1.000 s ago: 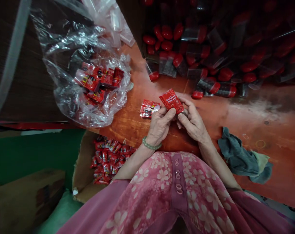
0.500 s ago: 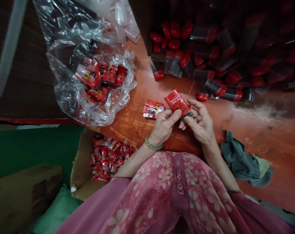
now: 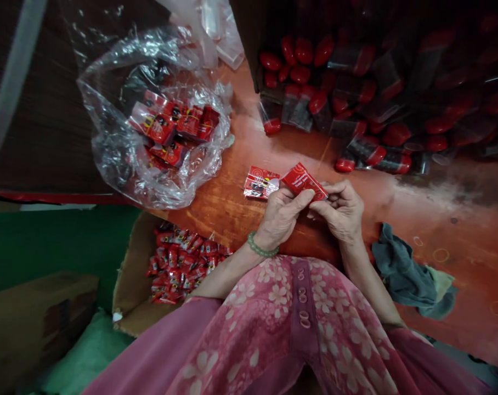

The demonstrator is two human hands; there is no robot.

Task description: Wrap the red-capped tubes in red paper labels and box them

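Observation:
A small red printed packet (image 3: pixel 301 180) is held up between both hands. My left hand (image 3: pixel 282 214), with a green bead bracelet (image 3: pixel 260 248) at the wrist, is closed on its left side, thumb lying across the front. At the packet's lower right edge, my right hand (image 3: pixel 340 209) grips with thumb and bent fingers; some fingertips are hidden behind it. Just left of the hands, more red packets (image 3: pixel 259 182) lie on the orange table (image 3: pixel 216 214), in a neat stack or bundle.
A clear plastic bag (image 3: pixel 170 195) with banded red packets sits at upper left. Below it stands a cardboard box (image 3: pixel 128 280) full of small red wrapped pieces (image 3: pixel 179 266). Red-capped clear containers (image 3: pixel 368 148) are heaped at upper right. A dark cloth (image 3: pixel 401 274) lies at right.
The packet in my hands has tilted and turned, and its dark lower end no longer shows. The fingers of my right hand have curled closer around its edge. The view has shifted slightly.

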